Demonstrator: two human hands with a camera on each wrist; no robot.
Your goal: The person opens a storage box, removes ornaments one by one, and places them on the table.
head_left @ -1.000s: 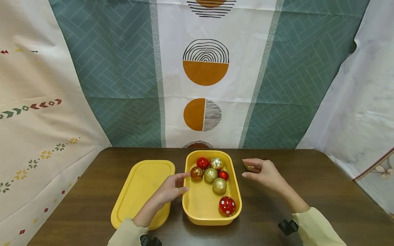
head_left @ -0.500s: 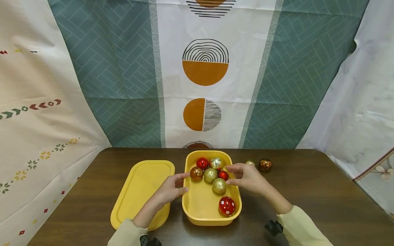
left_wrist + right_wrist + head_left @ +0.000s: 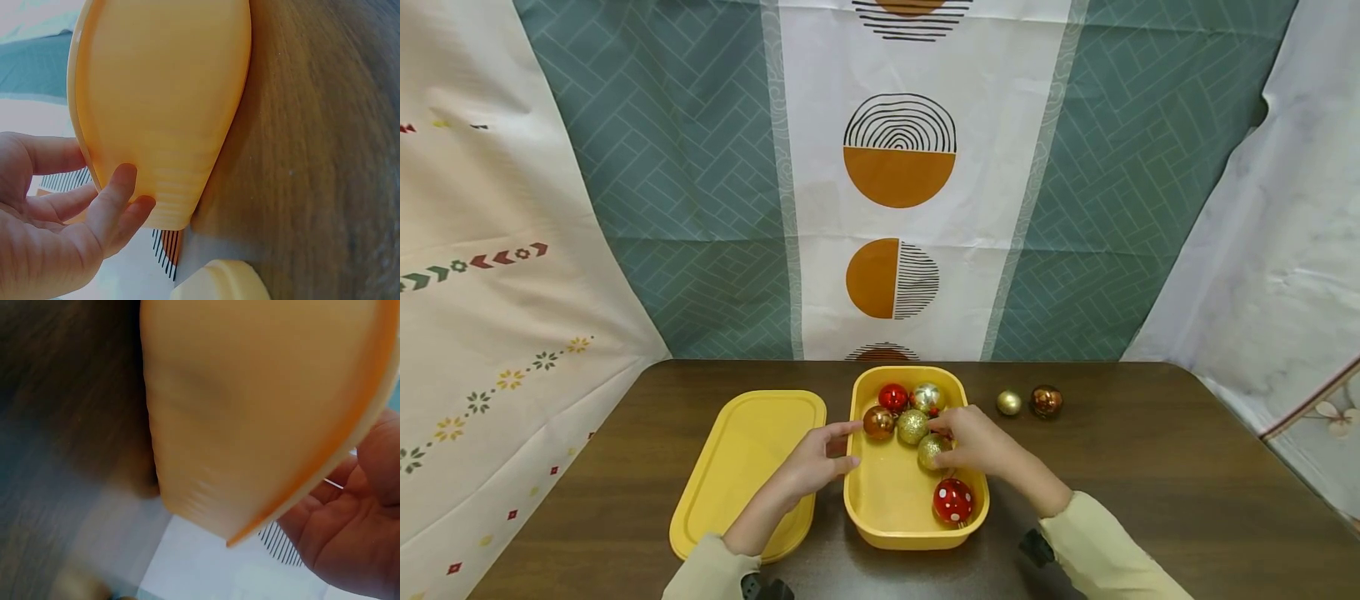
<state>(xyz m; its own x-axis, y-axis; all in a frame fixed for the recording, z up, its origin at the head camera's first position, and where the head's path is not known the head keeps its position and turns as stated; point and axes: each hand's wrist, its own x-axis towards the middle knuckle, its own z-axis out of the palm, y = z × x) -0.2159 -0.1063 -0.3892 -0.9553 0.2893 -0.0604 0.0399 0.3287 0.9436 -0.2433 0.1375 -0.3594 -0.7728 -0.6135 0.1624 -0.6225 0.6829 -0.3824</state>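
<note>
A yellow plastic box [image 3: 880, 512] holds several Christmas baubles: a red one [image 3: 893, 397], a silvery one [image 3: 927, 397], a copper one [image 3: 878, 423], two gold glitter ones and a red one with white dots [image 3: 953, 502]. My left hand [image 3: 815, 460] grips the left rim; in the left wrist view some fingers press the outer wall while others go behind the rim. My right hand [image 3: 981, 443] reaches over the right rim, fingers and thumb around the nearer gold glitter bauble [image 3: 932, 451]. Whether they grip it is unclear. Behind this hand, a small red bauble is mostly hidden.
Left of the box lies a flat yellow lid [image 3: 752, 454], partly under my left forearm. Right of the box, a small gold bauble [image 3: 1009, 402] and a copper bauble [image 3: 1046, 402] lie on the dark wooden table [image 3: 1157, 467]. A patterned curtain [image 3: 700, 208] hangs behind.
My right hand has left the small gold bauble on the table and moved leftward into the box. The two loose baubles are now uncovered. My left hand has stayed at the rim.
</note>
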